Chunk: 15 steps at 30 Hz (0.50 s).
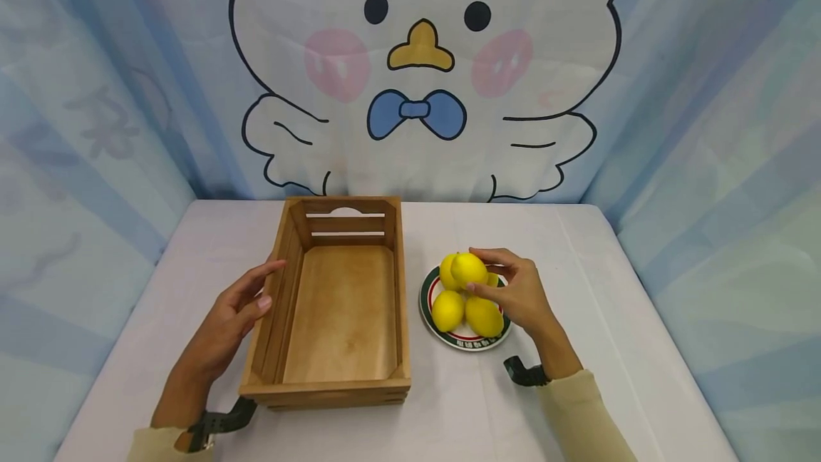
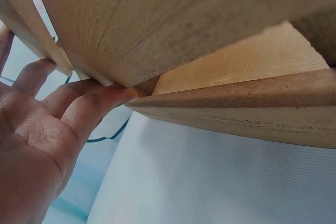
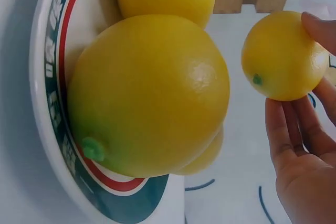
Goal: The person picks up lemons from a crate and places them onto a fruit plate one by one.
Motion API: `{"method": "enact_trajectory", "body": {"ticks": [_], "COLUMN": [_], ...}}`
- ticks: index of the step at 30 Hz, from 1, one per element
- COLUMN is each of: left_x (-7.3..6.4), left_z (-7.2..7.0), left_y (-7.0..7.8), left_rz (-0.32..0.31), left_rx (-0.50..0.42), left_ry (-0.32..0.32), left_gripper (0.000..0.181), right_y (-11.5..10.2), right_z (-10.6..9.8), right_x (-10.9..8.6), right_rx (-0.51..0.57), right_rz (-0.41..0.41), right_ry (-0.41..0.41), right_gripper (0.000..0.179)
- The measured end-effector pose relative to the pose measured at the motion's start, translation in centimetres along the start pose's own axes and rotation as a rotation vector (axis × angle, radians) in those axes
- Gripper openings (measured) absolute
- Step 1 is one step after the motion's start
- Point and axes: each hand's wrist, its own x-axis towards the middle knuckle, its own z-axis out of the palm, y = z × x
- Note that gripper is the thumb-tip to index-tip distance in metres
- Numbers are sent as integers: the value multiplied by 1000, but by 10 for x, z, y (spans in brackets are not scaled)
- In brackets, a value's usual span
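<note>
My right hand (image 1: 516, 287) pinches a yellow lemon (image 1: 469, 269) between thumb and fingers, above a plate (image 1: 428, 318) with a green and red rim. In the right wrist view that lemon (image 3: 281, 59) is held apart from the others and shows a small green tip. Several more lemons (image 1: 484, 316) lie on the plate. My left hand (image 1: 224, 319) touches the left side of a slatted wooden crate (image 1: 346, 319), its fingers extended. In the left wrist view its fingertips rest against the wooden slats (image 2: 121, 45). Nothing lies inside the crate.
Crate and plate stand side by side on a white-covered table (image 1: 462, 419), the crate left of the plate. A curtain (image 1: 417, 162) with a cartoon figure hangs behind, and blue-white curtains (image 1: 725, 162) flank both sides. A dark camera mount (image 1: 526, 373) sits on the right wrist.
</note>
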Motion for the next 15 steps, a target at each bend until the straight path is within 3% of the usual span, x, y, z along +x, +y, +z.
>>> {"method": "enact_trajectory", "body": {"ticks": [8,15], "left_x": [-1,0], "left_z": [1,1], "left_y": [2,1], "left_rz": [-16,-15], "left_rx": [12,18], "left_ry": [12,11], "left_gripper": [56,56], "right_y": [4,5], "right_z": [4,8], "right_x": [-2,-4], "right_rx": [-108,-146], "right_rz": [78,92], "right_ry": [-12,-30], "right_gripper": [55,55]}}
